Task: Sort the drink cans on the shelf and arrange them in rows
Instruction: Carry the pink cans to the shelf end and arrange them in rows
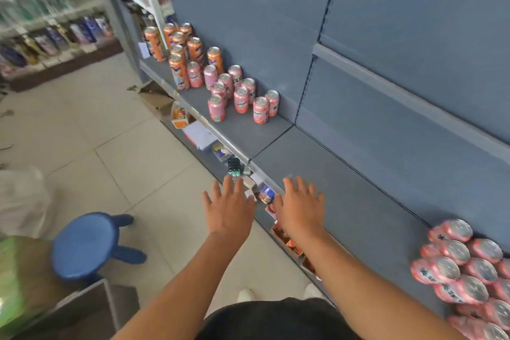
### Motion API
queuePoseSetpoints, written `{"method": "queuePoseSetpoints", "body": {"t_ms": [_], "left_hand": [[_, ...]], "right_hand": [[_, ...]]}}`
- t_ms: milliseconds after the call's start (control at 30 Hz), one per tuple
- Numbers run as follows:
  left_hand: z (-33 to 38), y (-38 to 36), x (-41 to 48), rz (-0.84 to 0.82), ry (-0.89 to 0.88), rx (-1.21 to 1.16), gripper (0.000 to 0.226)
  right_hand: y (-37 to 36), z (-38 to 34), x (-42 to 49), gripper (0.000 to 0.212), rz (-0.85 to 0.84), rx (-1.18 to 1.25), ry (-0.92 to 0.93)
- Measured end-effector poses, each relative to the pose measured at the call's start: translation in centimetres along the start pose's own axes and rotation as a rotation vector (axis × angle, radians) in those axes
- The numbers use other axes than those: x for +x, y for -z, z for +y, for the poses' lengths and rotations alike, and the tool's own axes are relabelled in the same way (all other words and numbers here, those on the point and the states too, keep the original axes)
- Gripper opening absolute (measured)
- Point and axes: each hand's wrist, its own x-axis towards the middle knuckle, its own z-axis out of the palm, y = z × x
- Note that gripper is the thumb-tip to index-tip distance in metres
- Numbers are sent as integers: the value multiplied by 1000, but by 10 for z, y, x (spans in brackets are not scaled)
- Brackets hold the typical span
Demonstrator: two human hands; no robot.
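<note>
While both arms were stretched forward at the front edge of the grey shelf (pixel 345 201), nothing was held in either hand. The left hand (pixel 229 207) was seen palm down, fingers straight and spread, above the tiled floor (pixel 124 152) just off the shelf's edge. The right hand (pixel 299 207) was spread in the same way over the shelf's front rim; whether it touched the rim could not be told. The two hands were set just beside each other, not touching.

The orange cans (pixel 179 47) were stood upright in a loose cluster at the far left end of the shelf, near the blue-grey back panel (pixel 248 8). Next to them, toward the middle, the pink cans (pixel 237 91) were stood upright in an uneven group, not lined up. Well apart from these, at the near right end, a block of pink cans (pixel 463 268) was packed in close rows, silver lids turned to the camera.

Small packaged goods, too blurred to be named, were laid on a lower shelf (pixel 201 135). A blue stool (pixel 85 246) was stood on the floor left of the arms, and an opened cardboard box (pixel 154 96) was seen on the floor by the shelving's base.
</note>
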Motion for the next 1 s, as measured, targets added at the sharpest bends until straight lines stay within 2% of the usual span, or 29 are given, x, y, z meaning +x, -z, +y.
{"method": "queuePoseSetpoints", "body": {"t_ms": [100,400,867,1000], "left_hand": [[-36,5,8,23,61,-13,48],[-101,20,58,0,202,-41,51],[-172,73,230,-35,257,47,50],[-173,86,286,-27,234,46,50]], "right_hand": [[-6,-38,11,35,5,-2,88],[-13,-116,83,37,-20,0,241],[-15,-216,276,27,-46,36,302],[-5,-222,320,32,-67,65,281]]}}
